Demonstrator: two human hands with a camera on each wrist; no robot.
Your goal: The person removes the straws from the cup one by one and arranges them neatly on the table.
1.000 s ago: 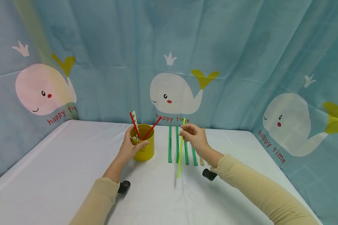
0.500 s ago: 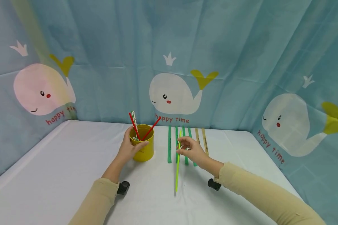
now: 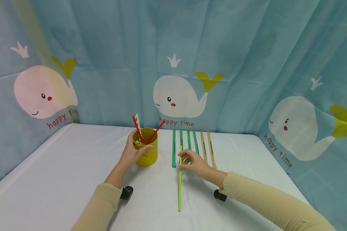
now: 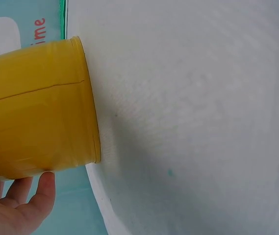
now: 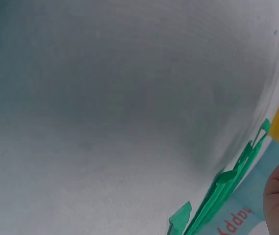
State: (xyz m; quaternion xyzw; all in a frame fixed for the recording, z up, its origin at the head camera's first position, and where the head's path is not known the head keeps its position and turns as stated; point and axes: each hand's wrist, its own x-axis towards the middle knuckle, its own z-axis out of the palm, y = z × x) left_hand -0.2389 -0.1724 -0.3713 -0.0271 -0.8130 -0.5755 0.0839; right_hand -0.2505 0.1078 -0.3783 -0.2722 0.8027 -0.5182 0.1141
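A yellow bucket [image 3: 149, 157] stands upright on the white table, left of centre in the head view. My left hand [image 3: 132, 152] grips its left side, thumb across the front; the left wrist view shows several fingertips [image 4: 46, 188] against the bucket wall [image 4: 36, 117]. Two red straws [image 3: 156, 131] and green-and-white patterned straws [image 3: 138, 125] lean inside it. To the right, my right hand [image 3: 194, 163] pinches a lime-green straw [image 3: 179, 191] near its upper part. Its lower end points toward me; whether it touches the table I cannot tell. The straw is not visible in the right wrist view.
Behind the right hand lie several flat green wrapped strips [image 3: 174, 149] in a row, with two tan strips [image 3: 203, 146] to their right. Several green strips [image 5: 227, 183] show in the right wrist view. A blue whale-print curtain [image 3: 243, 64] hangs behind the table.
My right hand has come down and toward me with the lime-green straw, uncovering the tan strips. The left hand and bucket have stayed put.
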